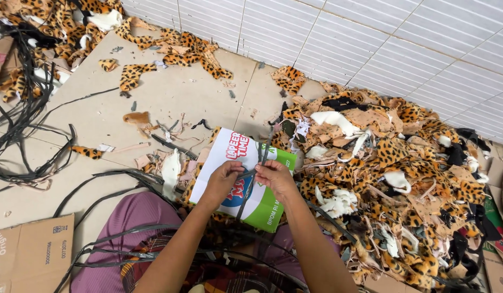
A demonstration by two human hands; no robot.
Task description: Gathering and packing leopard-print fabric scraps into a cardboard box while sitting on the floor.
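Two hands meet over the lap of a person sitting on the floor (170, 92). The left hand (223, 182) and the right hand (276, 179) both pinch one dark strap (250, 187), fingers pressed together on it from either side. The strap runs up past the fingers in two thin strands and down toward the knees.

Under the hands lies one white and green printed bag (262, 209), flat and tilted, resting partly on the lap and partly on the floor near the middle of the view.

To the right of the bag, one big heap of leopard-print fabric scraps (392, 179) spreads along the foot of the white tiled wall (371, 43), mixed with white fluffy bits and black pieces. A second, smaller heap of the same fabric (61, 27) fills the far left corner of the floor.

A tangle of loose black straps (18, 125) lies along the left edge of the floor, too many to count. One cardboard box (31, 252) sits at the near left corner, and more cardboard (498, 217) shows at the right edge.
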